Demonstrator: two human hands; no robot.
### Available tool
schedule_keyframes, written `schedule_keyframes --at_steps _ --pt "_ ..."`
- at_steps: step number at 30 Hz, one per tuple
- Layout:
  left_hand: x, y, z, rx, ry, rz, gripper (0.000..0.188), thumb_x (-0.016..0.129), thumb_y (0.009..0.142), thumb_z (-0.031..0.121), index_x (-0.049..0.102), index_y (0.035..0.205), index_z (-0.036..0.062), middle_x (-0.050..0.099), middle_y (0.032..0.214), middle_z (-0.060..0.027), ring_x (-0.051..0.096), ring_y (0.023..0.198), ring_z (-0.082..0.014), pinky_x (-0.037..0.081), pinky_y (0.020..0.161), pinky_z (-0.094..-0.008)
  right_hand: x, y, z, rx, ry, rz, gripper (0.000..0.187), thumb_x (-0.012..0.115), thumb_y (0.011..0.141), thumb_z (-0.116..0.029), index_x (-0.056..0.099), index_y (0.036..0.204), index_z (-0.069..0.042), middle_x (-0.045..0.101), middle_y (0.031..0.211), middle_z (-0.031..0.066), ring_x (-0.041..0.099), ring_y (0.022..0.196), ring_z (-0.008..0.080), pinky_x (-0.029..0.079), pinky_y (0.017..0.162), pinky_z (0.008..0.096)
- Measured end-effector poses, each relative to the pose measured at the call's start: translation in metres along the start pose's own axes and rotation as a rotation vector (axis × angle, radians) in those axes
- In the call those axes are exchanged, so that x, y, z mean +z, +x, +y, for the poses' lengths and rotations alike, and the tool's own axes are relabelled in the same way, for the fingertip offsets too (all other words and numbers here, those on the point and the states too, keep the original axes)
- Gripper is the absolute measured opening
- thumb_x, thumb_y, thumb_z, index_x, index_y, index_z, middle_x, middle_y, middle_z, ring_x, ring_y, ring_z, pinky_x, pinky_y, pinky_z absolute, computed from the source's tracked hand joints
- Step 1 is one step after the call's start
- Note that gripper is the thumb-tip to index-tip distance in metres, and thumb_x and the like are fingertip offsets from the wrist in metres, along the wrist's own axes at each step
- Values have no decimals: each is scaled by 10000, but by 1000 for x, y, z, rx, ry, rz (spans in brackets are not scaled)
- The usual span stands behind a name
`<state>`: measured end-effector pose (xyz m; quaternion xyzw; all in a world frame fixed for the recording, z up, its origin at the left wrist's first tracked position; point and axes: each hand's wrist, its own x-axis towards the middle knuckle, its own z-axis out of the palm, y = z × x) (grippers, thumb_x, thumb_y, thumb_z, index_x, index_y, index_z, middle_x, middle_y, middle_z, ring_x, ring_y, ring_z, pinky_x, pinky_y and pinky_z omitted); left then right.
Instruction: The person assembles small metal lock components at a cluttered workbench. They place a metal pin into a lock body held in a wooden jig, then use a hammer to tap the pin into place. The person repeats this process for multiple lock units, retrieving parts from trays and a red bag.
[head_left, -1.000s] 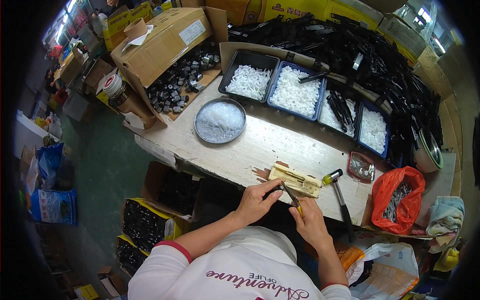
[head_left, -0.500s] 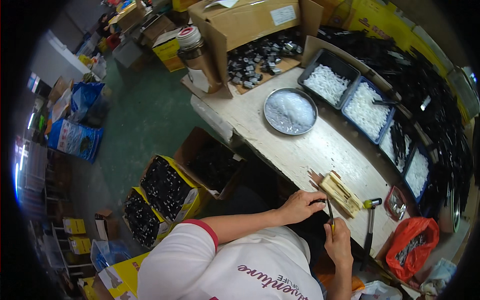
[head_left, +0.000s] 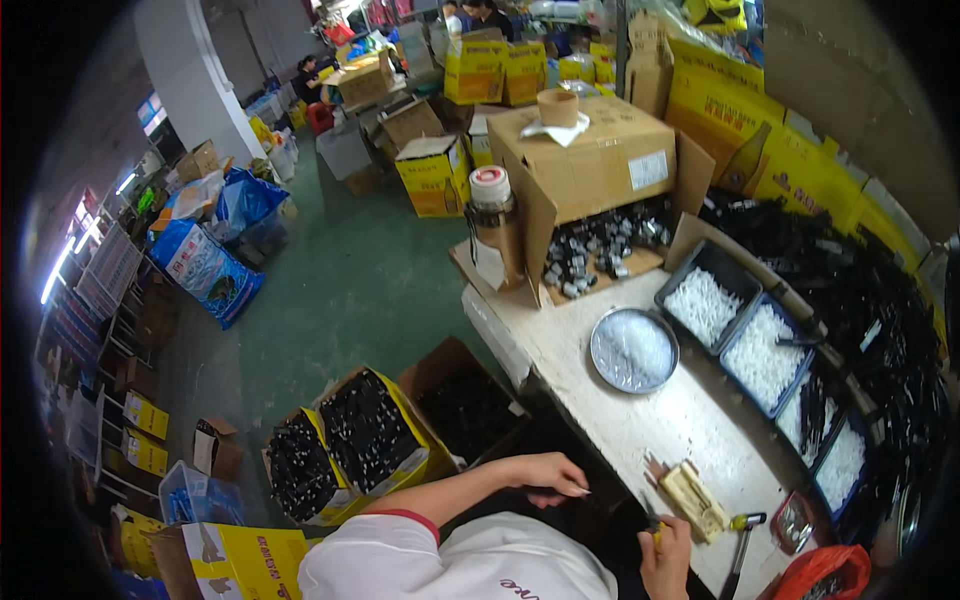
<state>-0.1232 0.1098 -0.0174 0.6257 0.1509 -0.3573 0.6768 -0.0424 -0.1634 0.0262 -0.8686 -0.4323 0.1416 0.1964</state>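
My left hand (head_left: 552, 476) is over the gap beside the table, its fingers pinched together. A small pale tip shows at the fingertips, but I cannot make out the piece itself. At the table's front edge, my right hand (head_left: 667, 562) is closed around a thin tool with a yellow handle (head_left: 656, 533); its kind is not clear. A grooved, cream-coloured block (head_left: 695, 502) lies on the table just beyond that hand. To its right is a hammer (head_left: 741, 548) with a dark handle.
A round metal dish (head_left: 634, 350) holds clear small pieces. Trays of white parts (head_left: 765, 353) line the table beside a heap of black pieces (head_left: 800, 255). Yellow boxes of black parts (head_left: 372, 425) stand at my left. A red bag (head_left: 825, 575) is at the near right.
My left hand has moved left, away from the block and the tool. The right hand keeps the yellow-handled tool. The view has shifted, showing more of the room.
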Motion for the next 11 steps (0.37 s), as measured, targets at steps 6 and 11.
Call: schedule_keyframes --at_steps 6,11 --pt "-24 -25 -28 -166 1127 751 513 618 767 386 514 1202 137 566 1061 -152 514 1029 -319 363 816 -506 5 -31 100 258 -323 345 176 506 840 -156 588 799 -6 581 818 154 529 786 326 420 757 450" --pt "-3 -2 9 114 932 627 401 558 820 379 563 1118 111 594 980 -152 564 931 -349 457 759 -449 -2 -71 167 369 -474 804 163 521 811 -158 590 807 -11 586 896 163 536 826 317 416 757 456"
